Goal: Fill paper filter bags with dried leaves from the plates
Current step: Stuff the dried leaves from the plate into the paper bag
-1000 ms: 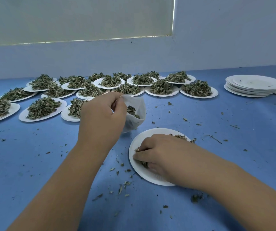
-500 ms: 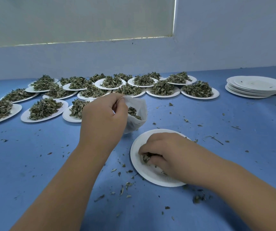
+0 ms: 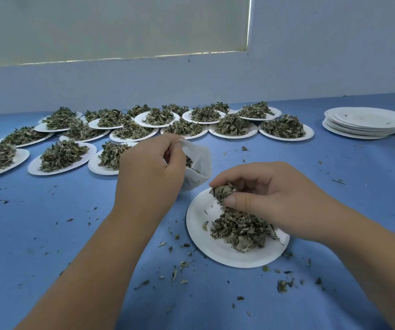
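Observation:
My left hand (image 3: 150, 172) pinches the rim of a white paper filter bag (image 3: 200, 163), holding its mouth open toward the right; some dried leaves lie inside it. My right hand (image 3: 265, 194) is raised just above a white paper plate (image 3: 206, 244) and pinches a clump of dried leaves (image 3: 221, 191) between thumb and fingers, close to the bag's lower edge. A pile of dried leaves (image 3: 241, 231) lies on that plate under my right wrist.
Several paper plates heaped with dried leaves (image 3: 60, 154) fill the back left and middle of the blue table (image 3: 48, 234). A stack of empty plates (image 3: 363, 122) sits at the back right. Leaf crumbs (image 3: 177, 270) are scattered around the near plate.
My right hand has lifted off the plate with a pinch of leaves and moved up toward the bag, uncovering the pile on the plate. My left hand and the bag stay in place.

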Motion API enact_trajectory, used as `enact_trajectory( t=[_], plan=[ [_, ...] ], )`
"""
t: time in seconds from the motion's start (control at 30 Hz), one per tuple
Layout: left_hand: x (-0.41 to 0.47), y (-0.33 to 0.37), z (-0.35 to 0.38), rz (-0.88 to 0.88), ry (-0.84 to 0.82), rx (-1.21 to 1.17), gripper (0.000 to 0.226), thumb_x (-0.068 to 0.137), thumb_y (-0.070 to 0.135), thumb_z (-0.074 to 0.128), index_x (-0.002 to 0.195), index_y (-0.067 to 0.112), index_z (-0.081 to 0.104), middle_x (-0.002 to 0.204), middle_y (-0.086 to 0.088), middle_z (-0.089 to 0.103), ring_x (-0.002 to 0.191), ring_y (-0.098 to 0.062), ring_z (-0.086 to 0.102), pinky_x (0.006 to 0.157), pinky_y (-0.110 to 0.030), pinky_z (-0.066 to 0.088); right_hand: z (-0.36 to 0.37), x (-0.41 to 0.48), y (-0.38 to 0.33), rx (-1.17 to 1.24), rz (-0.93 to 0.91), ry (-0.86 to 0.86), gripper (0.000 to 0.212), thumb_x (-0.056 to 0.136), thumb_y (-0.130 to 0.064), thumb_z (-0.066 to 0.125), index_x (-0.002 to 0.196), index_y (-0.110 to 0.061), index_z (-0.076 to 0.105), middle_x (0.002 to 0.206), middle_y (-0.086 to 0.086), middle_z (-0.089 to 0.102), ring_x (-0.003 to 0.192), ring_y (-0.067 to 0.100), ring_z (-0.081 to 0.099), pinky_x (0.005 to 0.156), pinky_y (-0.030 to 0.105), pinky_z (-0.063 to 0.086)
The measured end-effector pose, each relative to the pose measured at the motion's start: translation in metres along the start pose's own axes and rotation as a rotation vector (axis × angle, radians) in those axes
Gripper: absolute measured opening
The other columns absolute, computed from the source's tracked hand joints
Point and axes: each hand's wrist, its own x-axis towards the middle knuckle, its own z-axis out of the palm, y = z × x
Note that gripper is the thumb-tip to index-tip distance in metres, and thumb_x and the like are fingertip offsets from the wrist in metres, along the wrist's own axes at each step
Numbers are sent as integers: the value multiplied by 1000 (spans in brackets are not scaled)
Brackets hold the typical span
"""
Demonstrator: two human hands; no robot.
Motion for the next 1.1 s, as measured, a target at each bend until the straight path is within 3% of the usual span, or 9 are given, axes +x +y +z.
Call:
enact_trajectory(
  t=[0.17, 0.33, 0.53, 0.73, 0.8, 0.93, 1.0, 1.1],
  plan=[
    [-2, 3, 1, 51, -58, 34, 28, 90, 20, 47, 90, 15, 74, 56, 7, 55, 61, -15, 48, 55, -21, 36, -11, -3, -9, 207, -59, 64, 24, 74, -22, 69, 97, -27, 74, 88, -3, 73, 82, 9, 69, 71, 13, 50],
    [-8, 11, 5, 89, -117, 53, 29, 90, 22, 49, 96, 15, 75, 61, 13, 54, 56, -3, 48, 55, -15, 35, -7, 0, -6, 175, -29, 131, 27, 82, -5, 70, 98, -26, 71, 91, -1, 71, 84, 11, 68, 71, 13, 51],
    [-17, 27, 14, 94, -215, 38, 28, 88, 25, 50, 94, 18, 76, 71, 5, 68, 64, -12, 56, 60, -30, 48, 3, 5, 1, -116, 32, 281, 21, 79, -19, 73, 92, -33, 65, 83, -13, 67, 79, 2, 63, 78, 21, 51],
    [-23, 32, 18, 71, -291, 16, 30, 86, 28, 45, 84, 19, 73, 66, 1, 63, 65, -18, 55, 58, -40, 46, 10, 3, 1, -542, -5, 390, 12, 81, -27, 70, 86, -36, 63, 76, -19, 61, 76, -4, 54, 65, 11, 43],
    [-24, 34, 20, 68, -299, 5, 30, 86, 27, 44, 84, 20, 73, 63, 2, 60, 64, -16, 53, 58, -38, 44, 13, 4, 1, -622, -22, 368, 12, 82, -28, 69, 92, -34, 65, 79, -18, 57, 72, -4, 50, 65, 8, 39],
    [-25, 33, 22, 43, -288, -20, 30, 86, 28, 44, 86, 24, 74, 59, 10, 55, 60, -8, 48, 54, -19, 35, 15, 4, 2, -586, -53, 415, 19, 79, -27, 72, 93, -34, 60, 85, -19, 51, 76, -5, 51, 70, 7, 38],
    [-25, 32, 22, 22, -276, -45, 29, 87, 27, 46, 89, 25, 75, 59, 15, 52, 59, -2, 48, 54, -11, 31, 16, 3, 2, -544, -93, 451, 21, 78, -20, 74, 89, -31, 59, 86, -17, 52, 81, -3, 54, 72, 9, 42],
    [-26, 32, 24, 2, -276, -81, 29, 84, 26, 46, 85, 28, 75, 53, 15, 50, 57, 0, 47, 52, -10, 29, 18, 4, 1, -528, -141, 470, 20, 78, -12, 71, 85, -27, 59, 86, -14, 53, 83, 3, 56, 72, 19, 47]
  ],
)
